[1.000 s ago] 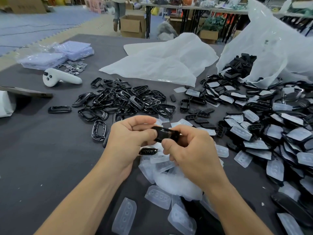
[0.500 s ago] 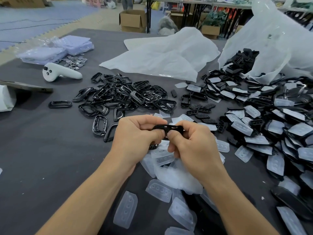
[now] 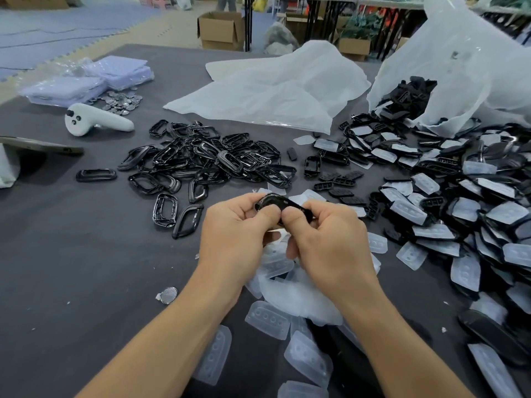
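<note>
Both hands meet over the middle of the dark table [image 3: 71, 254]. My left hand [image 3: 232, 239] and my right hand [image 3: 330, 242] together pinch one small black plastic shell part [image 3: 275, 203], thumbs pressed on its near side; most of the part is hidden by my fingers. Behind them lies a heap of black oval frames [image 3: 207, 159]. To the right spreads a big pile of black shells and translucent rubber pads [image 3: 465, 208]. More translucent pads [image 3: 267, 320] lie under and before my wrists.
A white controller [image 3: 94, 122] lies at the left, near a heap of coin cells [image 3: 120, 101] and bagged lilac packs [image 3: 94, 81]. One loose coin cell [image 3: 168, 295] sits by my left forearm. White plastic bags [image 3: 273, 90] lie behind; another bag [image 3: 459, 67] spills black parts.
The black part has turned in my fingers and both thumbs now press its near side. The view has tilted down a little, and a coin cell shows by my left forearm.
</note>
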`<control>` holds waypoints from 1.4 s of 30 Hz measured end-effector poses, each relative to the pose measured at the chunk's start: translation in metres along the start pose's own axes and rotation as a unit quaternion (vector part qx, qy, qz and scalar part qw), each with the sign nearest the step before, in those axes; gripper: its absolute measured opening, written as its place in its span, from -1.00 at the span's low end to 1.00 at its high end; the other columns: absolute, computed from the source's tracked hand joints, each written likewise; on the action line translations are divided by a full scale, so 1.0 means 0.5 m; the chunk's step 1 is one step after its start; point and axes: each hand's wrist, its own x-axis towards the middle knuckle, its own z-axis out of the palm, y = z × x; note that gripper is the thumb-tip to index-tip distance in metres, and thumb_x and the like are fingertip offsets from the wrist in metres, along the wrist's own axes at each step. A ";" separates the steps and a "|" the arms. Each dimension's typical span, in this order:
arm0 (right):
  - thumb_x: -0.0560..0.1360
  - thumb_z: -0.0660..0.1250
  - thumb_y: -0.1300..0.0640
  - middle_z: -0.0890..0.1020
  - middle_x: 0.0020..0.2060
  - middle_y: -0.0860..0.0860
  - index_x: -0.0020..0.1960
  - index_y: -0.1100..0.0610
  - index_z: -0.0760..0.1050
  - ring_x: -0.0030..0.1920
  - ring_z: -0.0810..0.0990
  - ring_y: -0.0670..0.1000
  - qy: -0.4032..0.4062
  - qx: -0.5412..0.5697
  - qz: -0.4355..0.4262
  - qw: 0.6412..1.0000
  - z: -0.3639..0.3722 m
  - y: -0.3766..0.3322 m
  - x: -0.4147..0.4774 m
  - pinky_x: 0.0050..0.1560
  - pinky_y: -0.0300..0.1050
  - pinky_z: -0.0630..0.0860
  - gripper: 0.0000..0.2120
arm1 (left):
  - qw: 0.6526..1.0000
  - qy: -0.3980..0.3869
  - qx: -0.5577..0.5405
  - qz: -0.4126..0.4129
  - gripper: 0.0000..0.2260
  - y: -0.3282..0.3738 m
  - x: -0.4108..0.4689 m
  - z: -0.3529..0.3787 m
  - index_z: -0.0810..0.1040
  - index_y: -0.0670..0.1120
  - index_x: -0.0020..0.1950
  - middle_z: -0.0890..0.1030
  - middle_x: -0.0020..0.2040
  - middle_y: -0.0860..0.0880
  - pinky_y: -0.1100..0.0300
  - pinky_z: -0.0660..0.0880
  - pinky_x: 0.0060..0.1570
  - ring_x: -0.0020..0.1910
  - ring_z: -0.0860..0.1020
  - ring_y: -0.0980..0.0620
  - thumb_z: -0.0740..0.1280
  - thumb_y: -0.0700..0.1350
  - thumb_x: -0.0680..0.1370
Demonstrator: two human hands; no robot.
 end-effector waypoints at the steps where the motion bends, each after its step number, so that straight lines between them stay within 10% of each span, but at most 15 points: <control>1: 0.60 0.34 -0.06 0.61 -0.51 0.03 -0.34 0.11 0.52 -0.52 0.49 0.02 0.004 -0.042 -0.012 0.999 0.001 -0.002 -0.002 -0.50 -0.13 0.39 -0.61 | 0.999 0.021 0.025 0.020 -0.72 -0.002 -0.001 0.000 0.77 0.06 -0.14 0.72 -0.28 -0.14 0.28 0.60 -0.27 -0.33 0.64 0.04 0.41 -0.29 0.59; 13: 0.65 0.15 -0.24 0.59 -0.49 -0.07 -0.36 0.08 0.52 -0.42 0.53 -0.07 -0.004 -0.066 -0.055 0.996 -0.007 -0.023 -0.024 -0.39 -0.27 0.41 -0.44 | 0.999 0.040 -0.013 0.026 -0.75 -0.005 -0.003 0.005 0.75 -0.04 -0.15 0.73 -0.26 -0.10 0.25 0.59 -0.32 -0.33 0.68 0.03 0.34 -0.25 0.64; 18: 0.61 0.30 -0.01 0.60 -0.37 -0.14 -0.11 -0.06 0.61 -0.25 0.54 -0.10 0.061 -0.119 -0.058 0.989 -0.014 -0.002 -0.010 -0.26 -0.19 0.44 -0.83 | 0.994 0.105 -0.013 -0.021 -0.78 -0.004 0.031 -0.024 0.67 -0.17 -0.15 0.72 -0.26 -0.15 0.10 0.66 -0.39 -0.39 0.69 -0.04 0.30 -0.27 0.65; 23: 0.49 0.43 0.14 0.56 -0.10 -0.30 0.03 -0.10 0.70 0.05 0.40 -0.22 -0.024 -0.183 -0.068 0.980 -0.028 0.004 0.000 0.01 -0.61 0.22 -0.81 | 0.990 0.136 -0.003 -0.026 -0.85 -0.012 0.060 -0.055 0.59 -0.36 -0.04 0.65 -0.16 -0.36 0.17 0.66 -0.35 -0.37 0.67 -0.05 0.33 -0.28 0.65; 30: 0.56 0.37 0.07 0.44 0.44 -0.17 0.30 -0.11 0.62 0.46 0.23 -0.15 -0.102 -0.280 -0.086 0.951 -0.018 0.010 0.004 0.44 -0.31 0.04 -0.68 | 0.995 0.097 -0.006 -0.002 -0.74 -0.007 0.055 -0.048 0.70 -0.12 -0.20 0.70 -0.33 -0.02 0.27 0.60 -0.39 -0.42 0.63 0.10 0.34 -0.34 0.61; 36: 0.45 0.49 0.25 0.67 -0.04 -0.20 -0.22 -0.01 0.69 0.13 0.44 -0.24 -0.003 -0.187 -0.102 0.977 -0.020 0.011 0.004 0.15 -0.59 0.21 -0.83 | 0.995 0.099 -0.003 -0.006 -0.75 -0.009 0.054 -0.043 0.71 -0.09 -0.18 0.71 -0.30 -0.01 0.24 0.61 -0.40 -0.41 0.65 0.08 0.34 -0.32 0.61; 42: 0.55 0.39 0.12 0.56 0.11 -0.16 0.29 -0.11 0.58 0.21 0.51 -0.05 0.008 -0.239 -0.043 0.970 -0.028 0.015 0.011 0.15 -0.41 0.31 -0.66 | 0.994 0.104 -0.008 -0.010 -0.81 -0.009 0.058 -0.046 0.72 -0.13 -0.10 0.73 -0.27 -0.01 0.23 0.62 -0.36 -0.39 0.65 0.09 0.35 -0.31 0.61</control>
